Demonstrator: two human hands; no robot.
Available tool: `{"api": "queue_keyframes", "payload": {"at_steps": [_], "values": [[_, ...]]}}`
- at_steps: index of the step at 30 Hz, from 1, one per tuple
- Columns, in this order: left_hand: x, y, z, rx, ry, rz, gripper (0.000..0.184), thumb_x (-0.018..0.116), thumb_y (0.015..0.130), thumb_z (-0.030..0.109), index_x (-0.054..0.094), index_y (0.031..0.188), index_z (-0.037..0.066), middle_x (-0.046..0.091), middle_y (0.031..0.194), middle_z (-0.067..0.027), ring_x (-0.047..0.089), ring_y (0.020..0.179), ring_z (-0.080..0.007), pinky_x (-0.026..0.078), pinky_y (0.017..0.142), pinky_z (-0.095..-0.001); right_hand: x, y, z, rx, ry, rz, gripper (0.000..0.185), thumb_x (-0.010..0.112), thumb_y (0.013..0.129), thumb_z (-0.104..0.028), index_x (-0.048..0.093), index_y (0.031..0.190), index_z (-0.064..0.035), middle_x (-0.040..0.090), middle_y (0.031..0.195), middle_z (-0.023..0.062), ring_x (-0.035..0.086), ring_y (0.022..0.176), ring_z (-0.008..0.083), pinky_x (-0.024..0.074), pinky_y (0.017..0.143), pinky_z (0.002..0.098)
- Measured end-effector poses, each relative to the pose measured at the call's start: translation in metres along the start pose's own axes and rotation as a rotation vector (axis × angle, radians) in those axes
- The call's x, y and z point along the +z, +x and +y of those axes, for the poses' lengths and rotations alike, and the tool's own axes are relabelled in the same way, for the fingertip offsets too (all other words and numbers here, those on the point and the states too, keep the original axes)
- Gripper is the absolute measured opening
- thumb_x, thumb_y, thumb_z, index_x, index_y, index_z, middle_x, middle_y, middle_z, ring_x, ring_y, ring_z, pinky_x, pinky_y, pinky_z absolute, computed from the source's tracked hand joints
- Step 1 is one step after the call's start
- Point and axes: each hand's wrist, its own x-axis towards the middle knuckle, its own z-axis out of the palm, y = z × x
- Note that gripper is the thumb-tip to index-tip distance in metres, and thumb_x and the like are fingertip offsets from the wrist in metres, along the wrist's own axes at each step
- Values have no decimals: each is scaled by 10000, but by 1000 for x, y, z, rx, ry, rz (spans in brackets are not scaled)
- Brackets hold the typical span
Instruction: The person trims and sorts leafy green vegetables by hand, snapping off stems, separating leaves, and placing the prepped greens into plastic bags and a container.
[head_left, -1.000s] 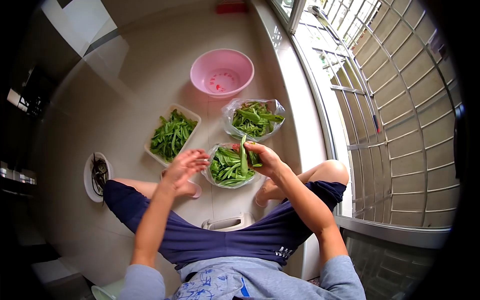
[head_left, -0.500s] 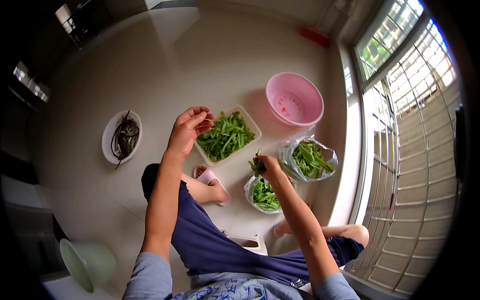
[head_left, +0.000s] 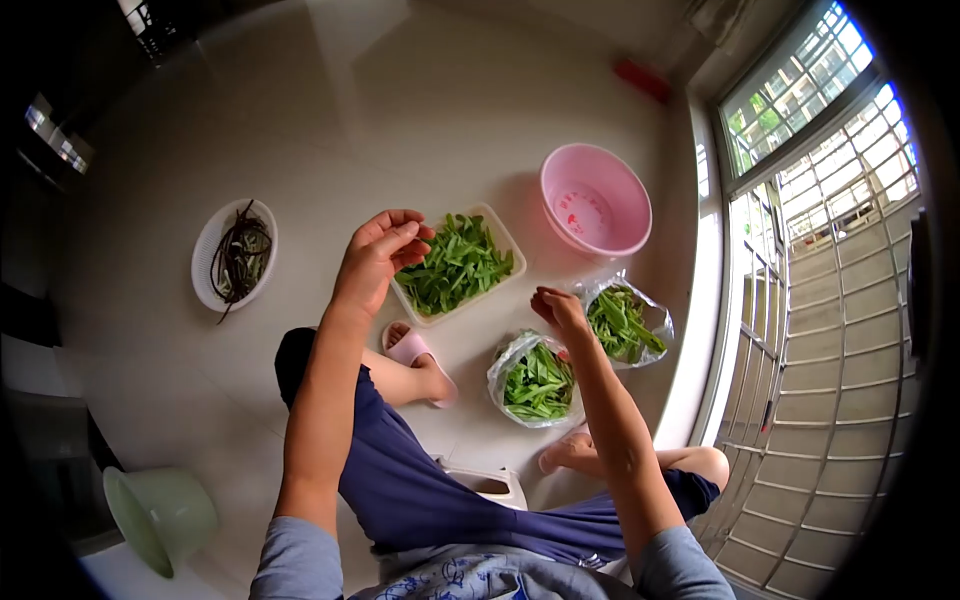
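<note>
Floor (head_left: 300,140) is bearing greens (head_left: 460,262) in a tray (head_left: 520,260) and two bags (head_left: 497,376). Left hand (head_left: 377,255) is hanging by the tray, right hand (head_left: 560,310) near the bags, both curled; grip on anything: unclear. Greens are looking light, soft, bruisable; stems are probably suiting a pinch.

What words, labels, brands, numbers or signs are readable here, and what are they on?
No text is legible.
Pink round plastic basin: red markings inside, too small and blurred to read.
Grey fabric shirt: blue print, no readable words.
Navy-blue fabric shorts: small white mark, too blurred to read.
</note>
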Motion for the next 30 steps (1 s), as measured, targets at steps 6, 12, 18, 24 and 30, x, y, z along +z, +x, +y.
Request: {"api": "queue_keyframes", "payload": {"at_steps": [6, 12, 18, 24, 30], "values": [[19, -4, -13, -22, 69, -68, 179, 511, 757, 103, 506, 922, 36, 551, 826, -44, 515, 691, -86, 407, 638, -194, -91, -64, 58, -41, -176, -34, 142, 485, 681, 50, 549, 807, 59, 523, 675, 56, 473, 538, 112, 387, 466, 206], [40, -3, -26, -30, 215, -91, 191, 540, 741, 112, 508, 916, 43, 533, 787, -11, 500, 686, -70, 392, 645, -187, -121, -94, 110, -80, -1093, 194, 211, 500, 639, -47, 621, 809, -71, 599, 749, 90, 570, 660, 214, 456, 636, 281], [48, 5, -34, -77, 237, -94, 198, 541, 741, 121, 505, 919, 43, 531, 793, -11, 496, 671, -65, 398, 642, -192, -105, -86, 146, -142, -1626, 13, 250, 469, 633, -73, 617, 834, -91, 305, 1245, 113, 293, 1122, 298, 369, 819, 392], [57, 10, -39, -79, 307, -157, 202, 529, 753, 126, 501, 927, 28, 541, 809, -21, 499, 661, -68, 405, 641, -194, -107, -79, 140, -120, -1826, -2, 229, 428, 690, -150, 604, 825, -95, 407, 1142, 36, 317, 1086, 231, 295, 821, 417], [71, 7, -45, -77, 370, -234, 172, 524, 760, 106, 508, 909, 22, 545, 788, -31, 506, 654, -74, 414, 610, -193, -132, -92, 98, -380, -1735, -156, 196, 409, 729, -128, 586, 803, -87, 515, 960, 40, 451, 942, 228, 373, 749, 355]]}}
